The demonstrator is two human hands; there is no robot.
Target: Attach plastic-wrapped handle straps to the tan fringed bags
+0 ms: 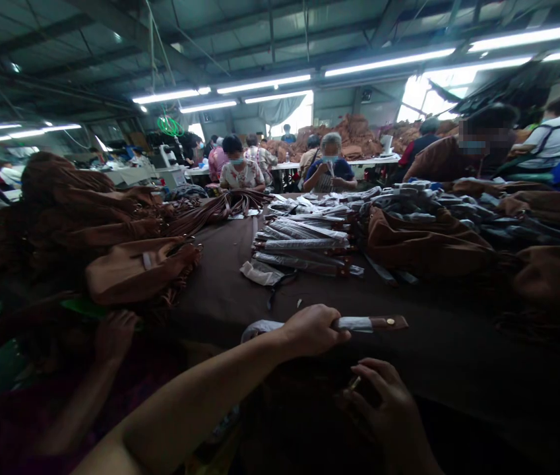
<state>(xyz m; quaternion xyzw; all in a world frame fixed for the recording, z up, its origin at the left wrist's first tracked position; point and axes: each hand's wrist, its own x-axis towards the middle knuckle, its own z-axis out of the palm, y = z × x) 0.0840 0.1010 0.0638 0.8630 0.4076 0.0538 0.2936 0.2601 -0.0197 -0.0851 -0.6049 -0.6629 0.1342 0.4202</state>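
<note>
My left hand reaches across the dark table and is closed round a plastic-wrapped strap. The strap's brown leather tab with a metal stud sticks out to the right of the fist. White wrapping trails out behind the hand on the left. My right hand rests lower and closer to me, fingers curled in a pinch. A small yellowish glint shows at its fingertips. It is too dim to name.
A pile of wrapped straps lies mid-table. Brown bags are heaped on the left and more on the right. Another person's hand rests at the left edge. Masked workers sit at the far end.
</note>
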